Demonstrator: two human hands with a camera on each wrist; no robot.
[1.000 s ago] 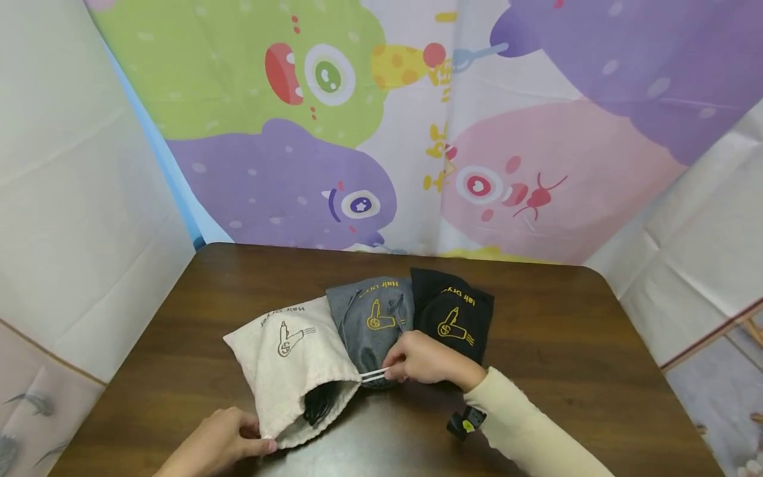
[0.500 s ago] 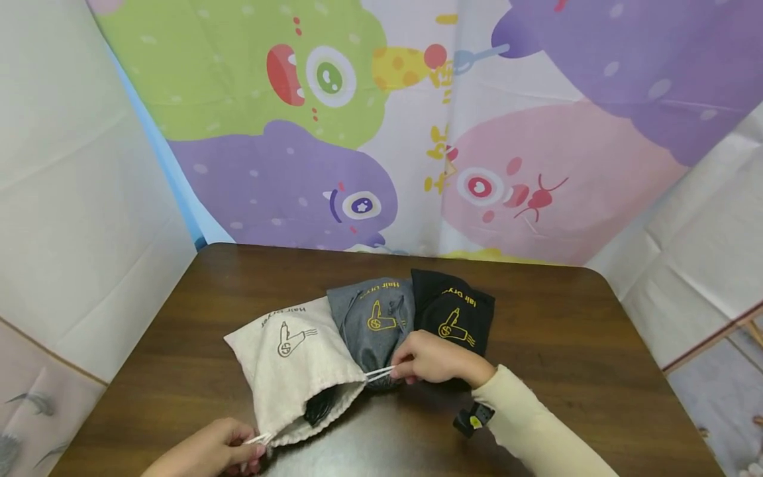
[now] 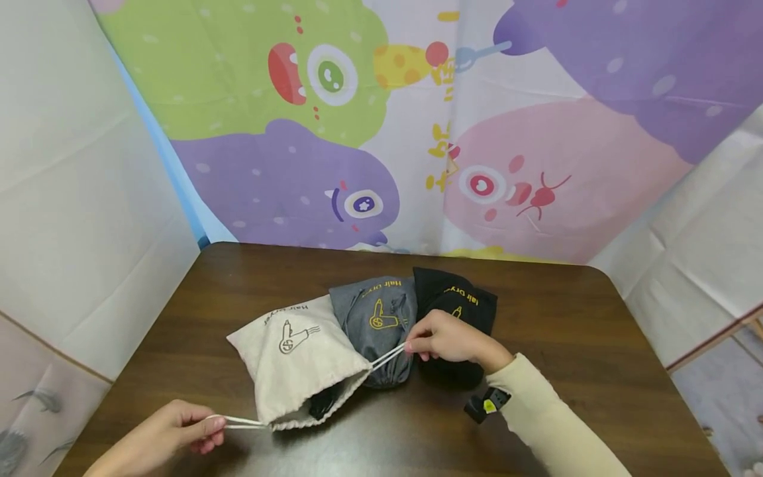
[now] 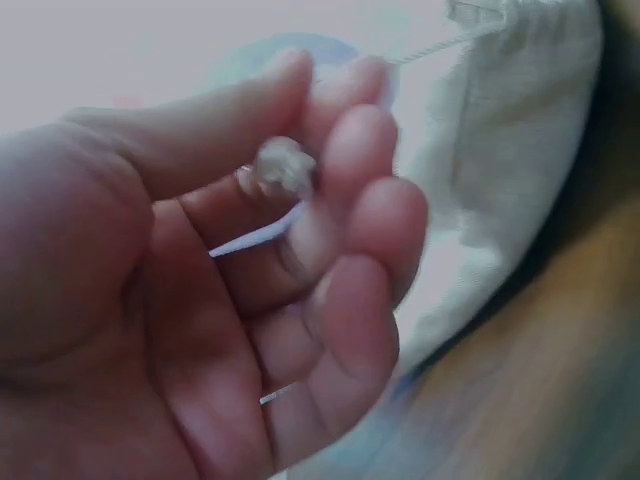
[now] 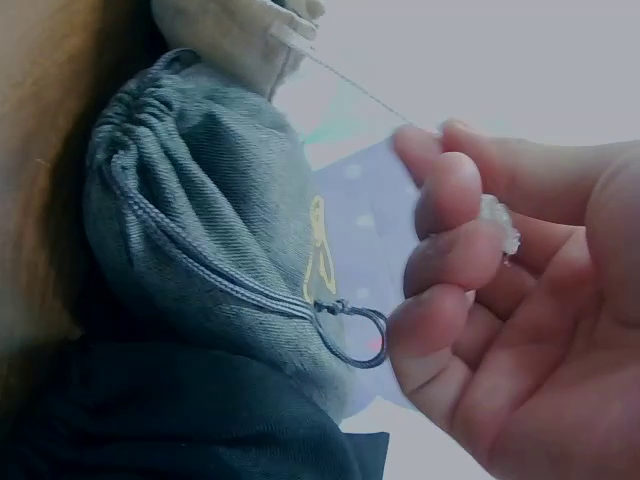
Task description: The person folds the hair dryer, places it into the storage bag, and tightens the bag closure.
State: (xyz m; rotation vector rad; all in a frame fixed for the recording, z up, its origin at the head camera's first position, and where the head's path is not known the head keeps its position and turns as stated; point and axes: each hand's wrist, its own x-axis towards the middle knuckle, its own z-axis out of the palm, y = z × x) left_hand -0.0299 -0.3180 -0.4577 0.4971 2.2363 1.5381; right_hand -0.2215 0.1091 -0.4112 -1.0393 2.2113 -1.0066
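A cream drawstring bag (image 3: pixel 304 358) printed with a hair dryer lies on the table, its mouth facing the near edge and partly open. Something black (image 3: pixel 324 401) shows inside. White drawstrings leave both sides of the mouth. My left hand (image 3: pixel 179 427) pinches the left drawstring (image 3: pixel 244 422) between thumb and fingers; the string's knotted end (image 4: pixel 285 165) shows in the left wrist view. On the other side my right hand (image 3: pixel 450 339) pinches the right drawstring (image 3: pixel 389 356), pulled taut up and to the right, over the grey bag. Its frayed knot (image 5: pixel 498 225) sits inside the curled fingers.
A grey drawstring bag (image 3: pixel 372 331), gathered at its mouth, lies against the cream one. Right of it is a black bag (image 3: pixel 489 308), partly behind my right hand. The brown table (image 3: pixel 554 318) ends at a cartoon-printed curtain (image 3: pixel 334 179).
My left hand has gone from the bag's mouth to its drawstring and drawn it out leftward. My right hand has pulled its string up and right. The bag's mouth has narrowed.
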